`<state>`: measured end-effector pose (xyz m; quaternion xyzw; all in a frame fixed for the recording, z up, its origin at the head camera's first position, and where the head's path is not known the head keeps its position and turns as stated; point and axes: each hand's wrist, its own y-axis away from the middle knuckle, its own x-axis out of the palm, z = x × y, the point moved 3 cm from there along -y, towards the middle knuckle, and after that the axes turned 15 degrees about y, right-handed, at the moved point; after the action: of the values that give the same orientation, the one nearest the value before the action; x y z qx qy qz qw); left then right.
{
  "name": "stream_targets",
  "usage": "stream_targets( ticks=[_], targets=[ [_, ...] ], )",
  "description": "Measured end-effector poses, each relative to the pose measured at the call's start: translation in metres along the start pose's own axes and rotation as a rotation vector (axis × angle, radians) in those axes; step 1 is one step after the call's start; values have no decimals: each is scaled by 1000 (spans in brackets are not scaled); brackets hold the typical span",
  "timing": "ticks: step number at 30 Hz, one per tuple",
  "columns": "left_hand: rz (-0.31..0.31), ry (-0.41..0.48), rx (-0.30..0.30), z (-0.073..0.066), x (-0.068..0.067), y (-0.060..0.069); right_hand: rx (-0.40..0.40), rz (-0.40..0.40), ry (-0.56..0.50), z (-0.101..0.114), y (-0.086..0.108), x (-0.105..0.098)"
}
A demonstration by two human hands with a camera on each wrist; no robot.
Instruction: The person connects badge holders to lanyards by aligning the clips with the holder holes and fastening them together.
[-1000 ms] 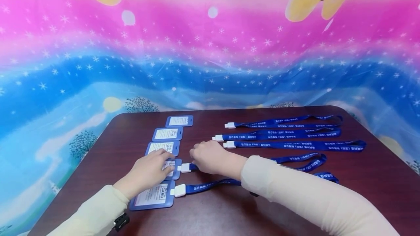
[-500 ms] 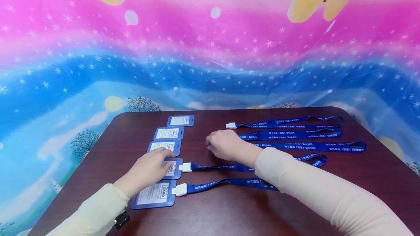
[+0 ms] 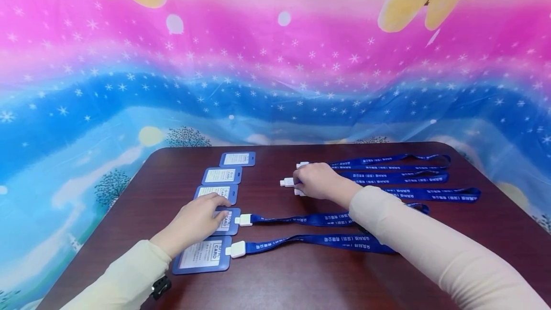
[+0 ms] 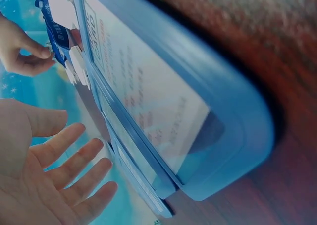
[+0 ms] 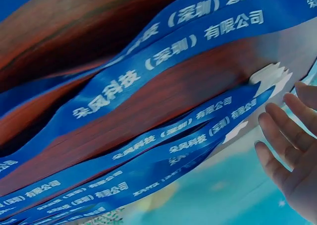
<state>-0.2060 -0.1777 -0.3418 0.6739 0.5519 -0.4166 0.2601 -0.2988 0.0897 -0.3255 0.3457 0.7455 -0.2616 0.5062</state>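
My left hand [image 3: 193,224] hovers over or rests lightly on a blue card holder [image 3: 233,220], its fingers loosely bent; contact is unclear. In the left wrist view that hand [image 4: 59,170] has its fingers spread. A white clip [image 3: 246,219] joins this holder to a blue lanyard [image 3: 301,219]. The nearest card holder [image 3: 202,255] is likewise joined to a lanyard [image 3: 310,240]. My right hand [image 3: 325,183] is above the white ends of the farther lanyards, partly hiding them. In the right wrist view its fingers [image 5: 277,131] are extended beside a white clip [image 5: 267,75], gripping nothing visible.
Three more card holders stretch away at the left: a near one [image 3: 232,194], a middle one [image 3: 221,176] and a far one [image 3: 237,159]. Farther lanyards [image 3: 430,194] lie to the right on the dark red table [image 3: 267,281]. A printed backdrop [image 3: 267,85] hangs behind.
My right hand has left the lanyard at the fourth holder and moved away and rightward to the farther white clips. The left hand keeps its place.
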Motion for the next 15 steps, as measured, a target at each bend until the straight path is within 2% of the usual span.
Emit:
stream_targets(
  ticks=[9, 15],
  targets=[
    [-5, -5, 16, 7, 0, -3, 26, 92, -19, -9, 3, 8],
    [0, -29, 24, 13, -3, -8, 29, 96, -37, -10, 3, 11]
  ],
)
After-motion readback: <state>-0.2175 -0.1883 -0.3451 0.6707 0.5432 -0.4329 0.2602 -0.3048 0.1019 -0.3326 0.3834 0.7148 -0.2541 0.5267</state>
